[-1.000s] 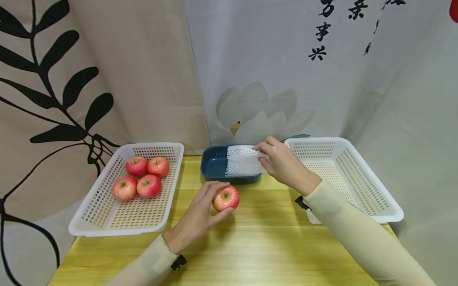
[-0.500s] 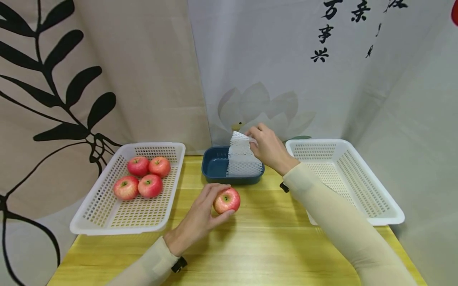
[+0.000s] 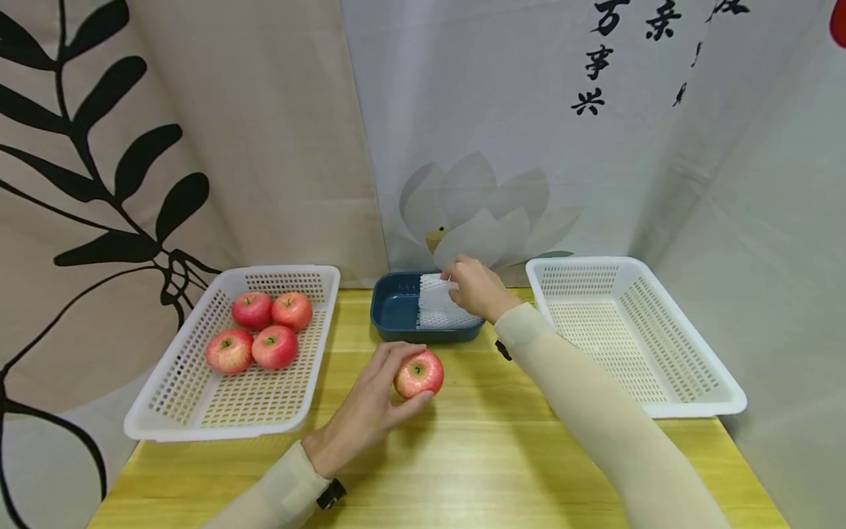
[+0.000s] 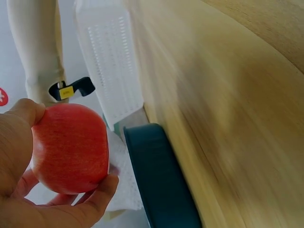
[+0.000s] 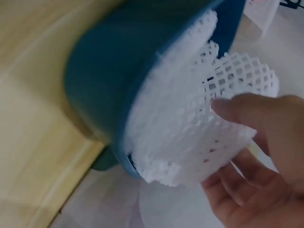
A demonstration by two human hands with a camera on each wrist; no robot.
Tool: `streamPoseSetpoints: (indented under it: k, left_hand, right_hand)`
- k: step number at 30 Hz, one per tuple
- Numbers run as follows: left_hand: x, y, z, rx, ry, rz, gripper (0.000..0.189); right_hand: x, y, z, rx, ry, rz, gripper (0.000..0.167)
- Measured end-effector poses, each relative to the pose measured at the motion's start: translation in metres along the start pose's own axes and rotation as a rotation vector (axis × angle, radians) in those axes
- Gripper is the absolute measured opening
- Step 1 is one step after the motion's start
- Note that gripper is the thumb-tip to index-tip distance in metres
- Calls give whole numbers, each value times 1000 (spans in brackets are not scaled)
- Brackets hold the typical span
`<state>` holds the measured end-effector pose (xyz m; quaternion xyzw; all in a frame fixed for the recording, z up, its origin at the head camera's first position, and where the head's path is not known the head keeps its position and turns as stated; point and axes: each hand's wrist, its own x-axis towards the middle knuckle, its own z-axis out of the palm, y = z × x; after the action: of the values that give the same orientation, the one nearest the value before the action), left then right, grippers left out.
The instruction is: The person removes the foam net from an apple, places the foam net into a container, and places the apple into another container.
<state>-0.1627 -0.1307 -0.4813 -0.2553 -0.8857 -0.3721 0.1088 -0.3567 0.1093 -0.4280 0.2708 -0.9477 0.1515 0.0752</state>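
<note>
My left hand grips a red apple in the middle of the wooden table, thumb on one side and fingers on the other. Its smooth red side fills much of the left wrist view's left part. Beyond it, a dark blue rectangular tub holds white foam fruit nets in its right half. Over these nets is my right hand. In the right wrist view, its thumb and fingers pinch the edge of a meshed foam net at the tub's mouth.
At the left stands a white perforated basket with several red apples in its far half. Another white basket is at the right, partly behind my right sleeve. A printed cloth hangs behind the table.
My right hand lifted the net's edge upward, then lowered it and moved left over the tub. The left hand and its apple have stayed in place.
</note>
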Motion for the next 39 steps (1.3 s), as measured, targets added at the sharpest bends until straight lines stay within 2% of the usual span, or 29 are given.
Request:
streamPoseSetpoints:
  k: [3,7,11,16,21,28,34,39]
  left_hand:
    - [-1,0,0,-3,-5,-10,71]
    - [-2,1,0,-9,-6,-15,70]
    - [-2,1,1,-12,-7,-10,69]
    - [-3,1,3,-9,-2,-2,69]
    - [-3,1,3,-5,5,-10,70]
    - [-1,1,0,4,18,-19,70]
    - [0,1,-7,9,25,-44,71]
    - [1,3,-13,32,38,-24,70]
  right_hand:
    - [-3,-1,9,-20,-110,-14,19]
    - [-8,-2,15,-5,-206,-50,6]
    - [-13,-4,17,53,-276,-35,13]
    - [-20,-7,15,70,-319,-3,39]
    - [-24,-9,6,64,-303,-45,44]
    - [-33,-6,-12,49,-208,-81,42]
    - [-44,-7,-31,48,-147,-72,41]
    - [-56,-9,-47,49,-118,-65,43]
